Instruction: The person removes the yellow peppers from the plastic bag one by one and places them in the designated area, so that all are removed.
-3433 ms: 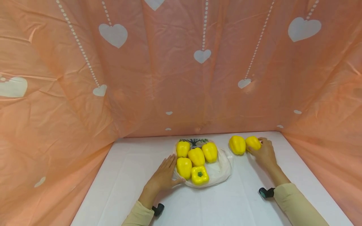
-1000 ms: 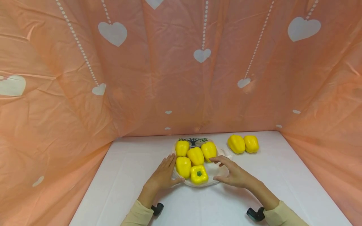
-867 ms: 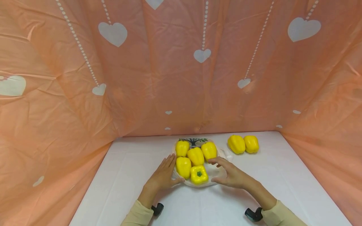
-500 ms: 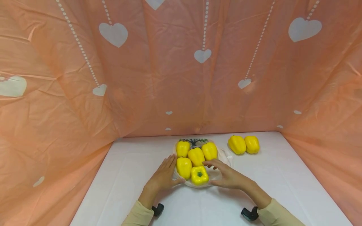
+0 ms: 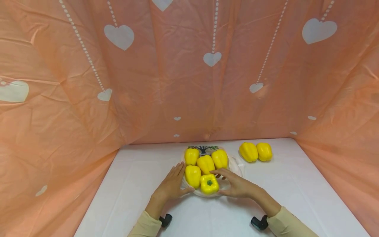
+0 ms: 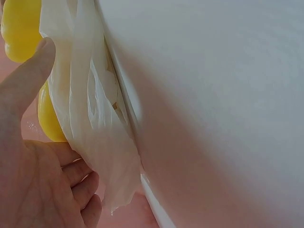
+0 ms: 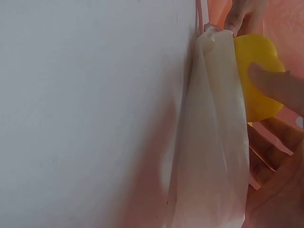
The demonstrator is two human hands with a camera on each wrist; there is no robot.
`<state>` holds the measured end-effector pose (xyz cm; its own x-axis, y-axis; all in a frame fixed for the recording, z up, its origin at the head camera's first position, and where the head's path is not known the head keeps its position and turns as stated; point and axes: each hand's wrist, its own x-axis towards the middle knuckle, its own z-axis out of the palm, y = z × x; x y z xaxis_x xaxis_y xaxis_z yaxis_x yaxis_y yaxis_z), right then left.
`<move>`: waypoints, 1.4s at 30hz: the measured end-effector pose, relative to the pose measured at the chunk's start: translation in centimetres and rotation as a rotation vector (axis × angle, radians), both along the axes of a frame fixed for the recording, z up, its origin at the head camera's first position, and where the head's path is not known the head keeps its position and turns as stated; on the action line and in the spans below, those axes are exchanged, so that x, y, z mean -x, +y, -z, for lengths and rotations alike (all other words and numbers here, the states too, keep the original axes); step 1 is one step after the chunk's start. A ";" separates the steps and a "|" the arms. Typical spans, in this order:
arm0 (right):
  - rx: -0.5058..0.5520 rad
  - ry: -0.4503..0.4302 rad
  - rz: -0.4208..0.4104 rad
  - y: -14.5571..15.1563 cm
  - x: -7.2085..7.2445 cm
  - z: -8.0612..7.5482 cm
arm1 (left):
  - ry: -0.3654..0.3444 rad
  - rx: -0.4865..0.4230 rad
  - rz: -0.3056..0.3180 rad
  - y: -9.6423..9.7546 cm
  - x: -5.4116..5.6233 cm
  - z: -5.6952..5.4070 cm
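R hand (image 5: pixel 237 188) is shifted from right of plastic bag (image 7: pixel 209 128) to yellow bell pepper (image 5: pixel 209 184) in bag's front; fingers spread, pinch can't be told. L hand (image 5: pixel 171 185) is rested, fingers together, at bag's left. Pepper prob. light, firm, slick; sides best gripped.

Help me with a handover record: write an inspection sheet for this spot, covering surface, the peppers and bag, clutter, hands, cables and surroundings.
Surface: white table, with faint creases.
Job's things: five yellow peppers within the outline of a white bag; two more peppers side by side on the table, to its right.
Clutter: nothing seen.
Left hand: at the bag's left side, fingers straight.
Right hand: fingers and thumb about the nearest pepper's right side; whether it grips is unclear.
Cables: nothing seen.
Surroundings: peach sheet with white hearts, behind and at both sides.
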<state>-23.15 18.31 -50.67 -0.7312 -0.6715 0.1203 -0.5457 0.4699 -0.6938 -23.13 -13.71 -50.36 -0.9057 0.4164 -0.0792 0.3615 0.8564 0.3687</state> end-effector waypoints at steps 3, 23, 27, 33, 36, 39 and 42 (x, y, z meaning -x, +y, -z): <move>0.005 0.028 -0.011 0.1 0.1 0.1 | 0.002 0.000 0.002 0.0 0.0 -0.1; 0.114 0.062 0.069 1.1 -0.1 -0.6 | 0.021 -0.012 0.017 -0.2 -0.1 0.0; 0.137 0.060 0.110 1.7 -0.2 -0.7 | 0.013 -0.013 0.015 -0.1 -0.1 0.0; 0.186 0.136 0.159 2.7 -0.3 -0.8 | 0.006 -0.004 0.010 -0.1 0.0 0.0; 0.198 0.161 0.196 3.2 -0.4 -0.9 | 0.008 -0.007 0.009 -0.1 0.0 0.1; 0.210 0.185 0.221 3.8 -0.5 -1.0 | 0.010 -0.009 0.013 -0.1 0.0 0.1; 0.220 0.224 0.241 4.4 -0.6 -1.1 | 0.010 -0.011 0.013 -0.1 0.0 0.1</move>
<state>-22.52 22.69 -49.58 -0.8038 -0.4244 0.4169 -0.5875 0.4563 -0.6683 -23.14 -13.77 -50.46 -0.9010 0.4289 -0.0656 0.3761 0.8475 0.3746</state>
